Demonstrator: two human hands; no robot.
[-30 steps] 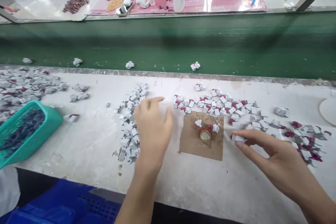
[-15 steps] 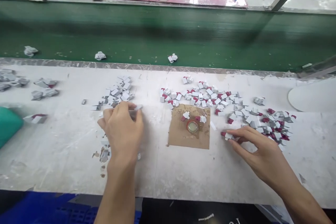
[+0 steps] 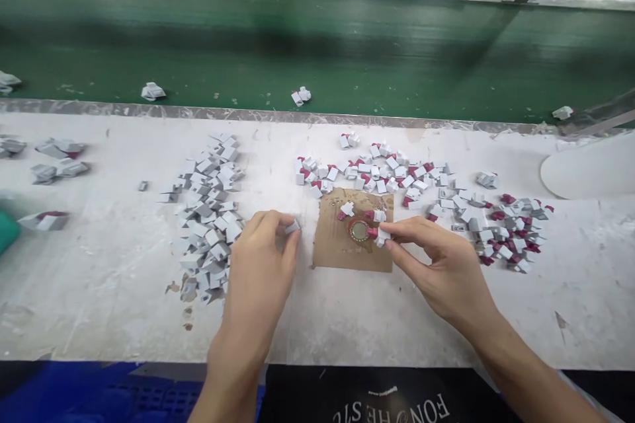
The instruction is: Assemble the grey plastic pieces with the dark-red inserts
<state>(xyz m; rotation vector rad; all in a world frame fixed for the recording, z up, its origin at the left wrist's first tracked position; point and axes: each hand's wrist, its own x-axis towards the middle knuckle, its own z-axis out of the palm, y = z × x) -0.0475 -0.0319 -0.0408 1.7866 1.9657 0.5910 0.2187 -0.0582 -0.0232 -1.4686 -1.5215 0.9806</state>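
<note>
Between thumb and forefinger, my left hand [image 3: 262, 258] pinches a small grey plastic piece [image 3: 292, 226], left of a square of brown cardboard [image 3: 327, 251]. My right hand [image 3: 436, 258] is closed on a small white and dark red plastic part [image 3: 383, 236], whose red end is at the edge of a round, shallow cap [image 3: 359, 230] on the cardboard. Liquid in the cap looks pale; its kind I cannot tell. Two more white and red parts [image 3: 346, 210] lie on the cardboard. Beside my left hand spreads a pile of loose grey pieces [image 3: 211, 211].
White and red parts [image 3: 510, 231] lie heaped at the right and behind the cardboard. Beyond the white table [image 3: 124, 277] runs a green conveyor belt [image 3: 223, 46] carrying several small clusters. A white round-edged object [image 3: 590, 168] stands at the far right, a teal object [image 3: 7, 231] at the left.
My right hand has carried its white and red part leftward to the cap. My left hand has moved right, away from the grey pile, with a grey piece. The camera view has shifted slightly.
</note>
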